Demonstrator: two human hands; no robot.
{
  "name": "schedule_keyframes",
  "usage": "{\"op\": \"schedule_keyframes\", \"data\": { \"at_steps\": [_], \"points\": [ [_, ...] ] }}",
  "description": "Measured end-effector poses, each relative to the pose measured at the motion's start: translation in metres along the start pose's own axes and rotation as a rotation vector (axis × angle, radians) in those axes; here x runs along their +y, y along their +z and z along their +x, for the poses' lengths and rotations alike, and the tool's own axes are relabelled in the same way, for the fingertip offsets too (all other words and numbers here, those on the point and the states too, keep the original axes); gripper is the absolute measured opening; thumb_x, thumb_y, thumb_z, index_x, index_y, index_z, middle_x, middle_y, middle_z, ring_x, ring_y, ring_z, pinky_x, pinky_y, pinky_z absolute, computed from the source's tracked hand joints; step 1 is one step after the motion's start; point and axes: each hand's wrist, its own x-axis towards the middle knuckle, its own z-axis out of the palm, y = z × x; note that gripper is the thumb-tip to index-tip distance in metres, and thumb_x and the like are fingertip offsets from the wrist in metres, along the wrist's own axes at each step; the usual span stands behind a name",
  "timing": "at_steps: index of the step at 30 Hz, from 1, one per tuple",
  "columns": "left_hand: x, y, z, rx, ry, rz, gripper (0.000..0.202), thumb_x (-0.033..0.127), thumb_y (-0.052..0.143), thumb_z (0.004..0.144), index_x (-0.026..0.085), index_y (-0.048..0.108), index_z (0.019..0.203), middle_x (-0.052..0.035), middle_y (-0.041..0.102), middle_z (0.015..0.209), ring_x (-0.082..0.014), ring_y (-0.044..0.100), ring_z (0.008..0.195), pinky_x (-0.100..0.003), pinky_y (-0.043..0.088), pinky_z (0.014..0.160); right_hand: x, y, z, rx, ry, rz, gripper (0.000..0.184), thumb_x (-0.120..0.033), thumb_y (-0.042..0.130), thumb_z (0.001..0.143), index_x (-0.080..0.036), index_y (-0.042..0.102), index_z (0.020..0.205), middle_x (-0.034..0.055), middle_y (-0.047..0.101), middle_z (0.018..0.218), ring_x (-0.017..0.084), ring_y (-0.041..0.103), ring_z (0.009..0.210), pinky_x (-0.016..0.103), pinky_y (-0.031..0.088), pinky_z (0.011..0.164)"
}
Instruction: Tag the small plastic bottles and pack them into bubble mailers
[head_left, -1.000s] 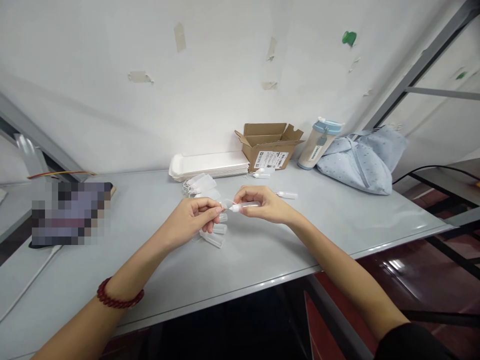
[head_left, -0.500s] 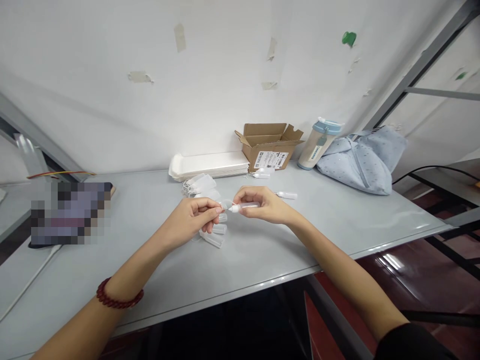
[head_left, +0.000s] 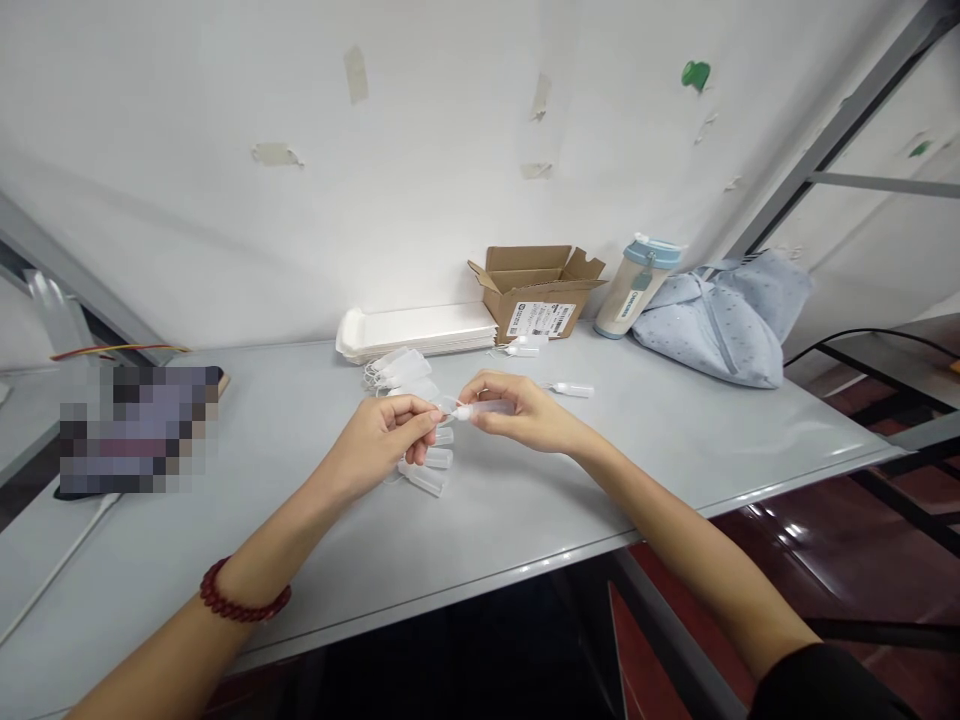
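Observation:
My right hand (head_left: 521, 412) is closed around a small clear plastic bottle (head_left: 489, 408), its white tip pointing left. My left hand (head_left: 384, 438) pinches a small clear cap (head_left: 448, 405) at that tip. Both hands hover just above the grey table (head_left: 525, 500), at its middle. Under them lie several more clear bottles (head_left: 429, 470). A red bead bracelet (head_left: 240, 603) is on my left wrist.
Behind the hands are a pile of white tags (head_left: 401, 370), a stack of white trays (head_left: 420, 330), an open cardboard box (head_left: 536, 290), a loose bottle (head_left: 571, 389), a blue-lidded tumbler (head_left: 636, 285) and a light blue bag (head_left: 724, 320). A blurred dark object (head_left: 139, 425) lies left.
Almost nothing differs: both hands stay joined at the bottle's tip and have shifted very slightly, along with the view.

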Motion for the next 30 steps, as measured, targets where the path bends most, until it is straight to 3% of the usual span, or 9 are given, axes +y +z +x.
{"op": "schedule_keyframes", "data": {
  "at_steps": [9, 18, 25, 27, 30],
  "points": [
    [-0.0019, -0.0001, -0.0004, -0.027, 0.014, 0.021, 0.027, 0.037, 0.059, 0.082, 0.016, 0.057, 0.065, 0.0031, 0.055, 0.058, -0.0084, 0.050, 0.050, -0.023, 0.040, 0.053, 0.0004, 0.0076, -0.0012, -0.020, -0.027, 0.051, 0.015, -0.022, 0.055, 0.085, -0.018, 0.060, 0.098, 0.0047, 0.059, 0.104, 0.016, 0.055, 0.100, 0.037, 0.044, 0.093],
    [0.0004, -0.0002, -0.0025, -0.057, 0.029, 0.083, 0.026, 0.035, 0.056, 0.083, 0.015, 0.057, 0.065, 0.0030, 0.054, 0.057, -0.0080, 0.050, 0.050, -0.022, 0.039, 0.052, -0.0011, 0.0071, -0.0004, -0.094, 0.020, 0.087, 0.015, -0.023, 0.058, 0.084, -0.018, 0.058, 0.098, 0.0046, 0.059, 0.104, 0.015, 0.056, 0.096, 0.034, 0.045, 0.087],
    [0.0053, -0.0017, -0.0049, -0.060, 0.091, 0.123, 0.023, 0.035, 0.057, 0.083, 0.016, 0.062, 0.072, 0.0023, 0.058, 0.063, -0.0086, 0.053, 0.053, -0.021, 0.041, 0.052, -0.0009, 0.0086, 0.0003, -0.072, 0.032, 0.094, 0.025, -0.026, 0.067, 0.077, -0.016, 0.058, 0.098, 0.0044, 0.060, 0.100, 0.015, 0.056, 0.094, 0.032, 0.046, 0.086],
    [0.0056, -0.0024, -0.0041, -0.018, 0.097, 0.129, 0.023, 0.036, 0.057, 0.083, 0.016, 0.062, 0.071, 0.0027, 0.058, 0.062, -0.0085, 0.052, 0.051, -0.021, 0.041, 0.052, 0.0002, 0.0062, 0.0012, -0.049, 0.044, 0.067, 0.026, -0.028, 0.068, 0.077, -0.016, 0.059, 0.098, 0.0041, 0.060, 0.100, 0.014, 0.056, 0.089, 0.030, 0.046, 0.080],
    [0.0060, -0.0031, -0.0018, 0.073, 0.044, 0.125, 0.023, 0.035, 0.059, 0.081, 0.016, 0.061, 0.069, 0.0035, 0.055, 0.056, -0.0086, 0.050, 0.049, -0.021, 0.040, 0.051, 0.0024, 0.0009, 0.0024, -0.043, 0.104, 0.062, 0.028, -0.035, 0.064, 0.081, -0.017, 0.060, 0.101, 0.0004, 0.059, 0.082, 0.009, 0.050, 0.065, 0.024, 0.044, 0.060]
  ]
}}
